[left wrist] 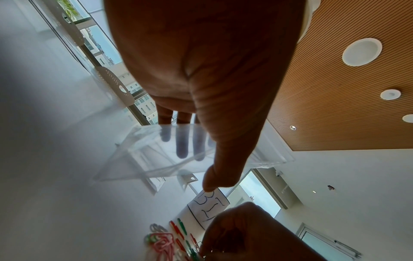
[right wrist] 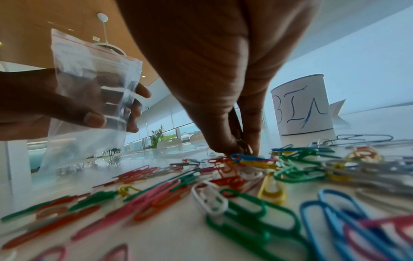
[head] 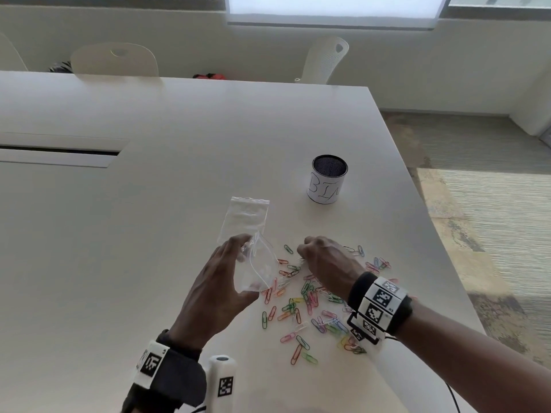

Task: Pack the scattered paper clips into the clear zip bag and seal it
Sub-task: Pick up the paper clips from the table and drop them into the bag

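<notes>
Dozens of coloured paper clips (head: pixel 310 302) lay scattered on the desk (head: pixel 149 234), most of them beneath and just behind the right hand (head: pixel 325 263). That hand was down among them, thumb and fingertips (right wrist: pixel 225 141) pinched together on a few clips at the far edge of the pile, a gathering grab rather than a one-by-one pick, by the look of it. The left hand (head: pixel 217 284) held the clear zip bag (head: pixel 253 263) just beside the pile, thumb in front and fingers behind the film, with the zip end pointing away from the wrist. Keeping it lifted and close presumably shortened the carry for each pinch. Whether the mouth stood open could not be told. Beyond the right hand stood a labelled mesh cup (head: pixel 328 180), well apart from the clips. No clips showed inside the bag.
</notes>
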